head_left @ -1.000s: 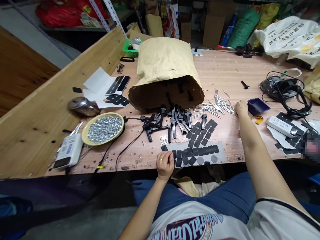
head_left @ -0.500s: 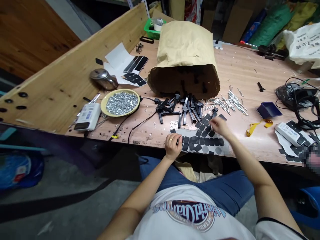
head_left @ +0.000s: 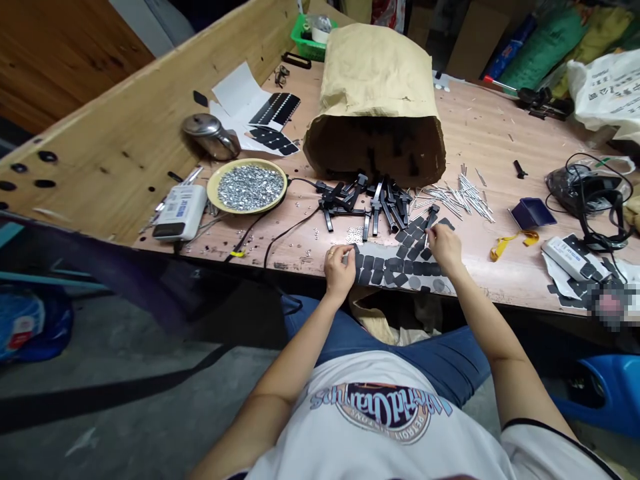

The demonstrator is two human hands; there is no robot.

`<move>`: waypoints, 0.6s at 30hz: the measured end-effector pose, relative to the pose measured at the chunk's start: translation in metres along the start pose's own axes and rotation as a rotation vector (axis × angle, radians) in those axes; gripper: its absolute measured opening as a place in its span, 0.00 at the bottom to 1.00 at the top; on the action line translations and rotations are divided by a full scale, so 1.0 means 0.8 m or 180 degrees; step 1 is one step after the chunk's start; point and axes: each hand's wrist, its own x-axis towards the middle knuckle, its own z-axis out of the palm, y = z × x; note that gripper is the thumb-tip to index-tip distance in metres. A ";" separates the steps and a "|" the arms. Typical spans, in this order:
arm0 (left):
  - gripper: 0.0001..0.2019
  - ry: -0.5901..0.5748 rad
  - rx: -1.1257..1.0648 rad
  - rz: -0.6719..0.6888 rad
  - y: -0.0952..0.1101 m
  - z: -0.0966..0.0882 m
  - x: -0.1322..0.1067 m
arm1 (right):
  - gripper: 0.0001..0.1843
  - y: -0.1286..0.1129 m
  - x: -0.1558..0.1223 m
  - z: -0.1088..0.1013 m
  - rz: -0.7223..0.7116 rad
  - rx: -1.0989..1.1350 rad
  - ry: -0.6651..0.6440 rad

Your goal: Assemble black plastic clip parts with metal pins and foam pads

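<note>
My left hand [head_left: 341, 272] is at the left end of a sheet of black adhesive patches [head_left: 367, 270], with its fingers curled in toward the thumb. Whatever those fingertips hold is too small to make out. Over the right part of the patches, my right hand [head_left: 445, 248] pinches what looks like a thin metal rod [head_left: 427, 240]. A black plastic part [head_left: 433, 212] with a wider end lies just beyond these fingertips; whether they touch it I cannot tell. Several similar black parts [head_left: 367, 203] are heaped before the open mouth of a brown paper bag [head_left: 377, 73].
Loose metal rods [head_left: 467, 197] lie right of the bag. A yellow dish [head_left: 213, 193] of small metal pieces, a white device [head_left: 181, 212] and a metal pot [head_left: 210, 135] stand left. A dark blue box [head_left: 533, 217] and yellow strap [head_left: 500, 248] lie right.
The whole view has shifted slightly. My left hand has moved a little up and left against the patches, and its fingers have turned. The right hand stays near the same black part.
</note>
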 end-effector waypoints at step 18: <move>0.07 -0.1682 0.1139 0.0866 0.039 0.048 -0.022 | 0.18 0.044 0.026 -0.020 -0.2002 -0.0114 -0.0548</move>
